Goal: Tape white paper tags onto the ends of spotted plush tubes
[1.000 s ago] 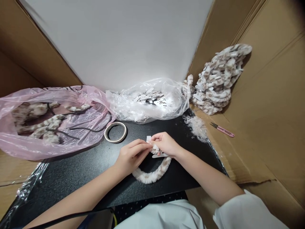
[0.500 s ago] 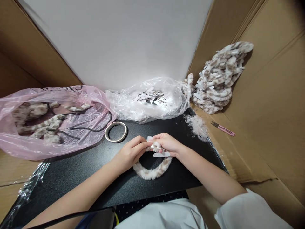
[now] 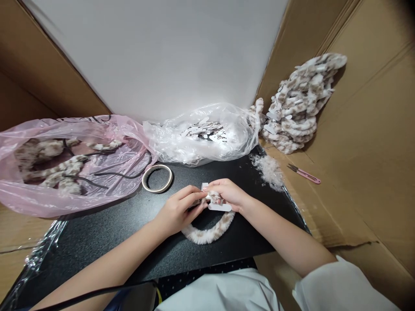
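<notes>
A fluffy white and tan ring (image 3: pixel 207 234) lies on the black table, its far side between my two hands. My left hand (image 3: pixel 180 207) pinches the ring's upper left part, fingertips at its top. From the right, my right hand (image 3: pixel 228 193) grips the same top part, its fingertips close to the left ones. A white tag (image 3: pixel 219 207) sticks out just below the fingers, and a small pale strip (image 3: pixel 204 186) stands above them. The exact spot where the fingertips meet is partly hidden.
A tape roll (image 3: pixel 157 179) lies beyond my left hand. A pink bag (image 3: pixel 123 125) with fluffy pieces and dark cords is at left, a clear bag (image 3: pixel 175 144) of tags behind. Right: fluff (image 3: pixel 269 172), pink snips (image 3: pixel 304 173), piled fluffy rings (image 3: pixel 295 108).
My left hand's thumb and fingers have shifted slightly around the ring's top, covering more of its left side. The white tag has tilted and moved up a little.
</notes>
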`<action>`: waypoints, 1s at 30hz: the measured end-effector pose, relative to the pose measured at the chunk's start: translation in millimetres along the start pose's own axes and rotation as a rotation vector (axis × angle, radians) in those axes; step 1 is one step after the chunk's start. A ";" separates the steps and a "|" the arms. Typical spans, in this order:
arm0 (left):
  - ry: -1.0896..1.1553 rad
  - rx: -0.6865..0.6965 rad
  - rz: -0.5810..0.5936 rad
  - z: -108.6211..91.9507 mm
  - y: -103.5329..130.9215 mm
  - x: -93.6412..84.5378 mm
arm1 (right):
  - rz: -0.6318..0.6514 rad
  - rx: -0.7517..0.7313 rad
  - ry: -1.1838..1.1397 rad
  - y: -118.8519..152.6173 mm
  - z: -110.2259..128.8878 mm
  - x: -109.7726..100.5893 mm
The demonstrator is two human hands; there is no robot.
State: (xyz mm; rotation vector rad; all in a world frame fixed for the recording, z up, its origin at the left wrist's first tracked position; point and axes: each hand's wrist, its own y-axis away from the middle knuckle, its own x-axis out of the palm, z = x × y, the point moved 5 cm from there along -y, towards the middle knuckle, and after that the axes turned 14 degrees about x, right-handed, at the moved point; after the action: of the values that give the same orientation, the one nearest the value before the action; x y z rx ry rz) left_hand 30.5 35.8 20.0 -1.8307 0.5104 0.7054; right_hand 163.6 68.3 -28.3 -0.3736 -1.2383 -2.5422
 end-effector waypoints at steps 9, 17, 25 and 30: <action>0.163 -0.192 -0.056 4.7 -1.7 -1.5 | -0.051 -0.063 0.002 5.9 1.7 0.4; 0.275 -0.389 -0.063 14.6 0.7 3.5 | -0.087 -0.278 -0.034 9.5 5.4 3.1; 0.304 -0.387 0.013 16.0 0.0 3.9 | -0.110 -0.394 0.112 15.0 9.1 3.4; 0.218 -0.236 -0.054 6.2 -5.5 -6.5 | -0.071 -0.568 0.196 23.9 14.1 8.0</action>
State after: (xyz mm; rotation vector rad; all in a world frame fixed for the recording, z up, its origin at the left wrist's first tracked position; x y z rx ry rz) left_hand 27.8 43.7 26.5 -2.1498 0.5350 0.5503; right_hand 166.4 64.3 0.3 -0.1869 -0.4524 -2.8758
